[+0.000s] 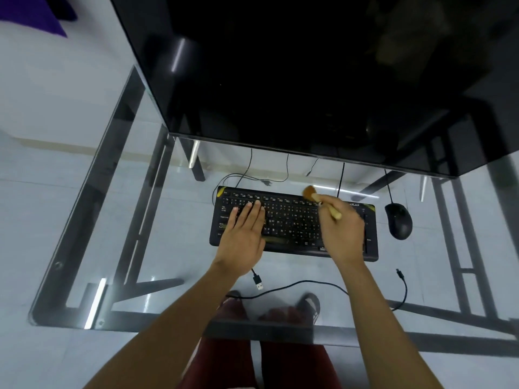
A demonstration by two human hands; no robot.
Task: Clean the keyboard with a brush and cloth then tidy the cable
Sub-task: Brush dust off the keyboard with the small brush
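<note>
A black keyboard [292, 220] lies on the glass desk [168, 220], under the monitor's lower edge. My left hand [244, 237] rests flat on the keyboard's left half, fingers together and holding nothing. My right hand [341, 231] grips a small brush [323, 200] with a pale wooden handle; its brown bristles sit at the top key row, right of centre. A loose black cable [309, 283] curves across the glass in front of the keyboard, its USB plug [259, 283] near my left wrist and a small plug at the right end. No cloth is in view.
A large dark monitor [309, 80] fills the upper view. A black mouse [398, 224] sits right of the keyboard. Thin cables hang behind the keyboard. The desk's black frame, my legs and my feet show through the glass.
</note>
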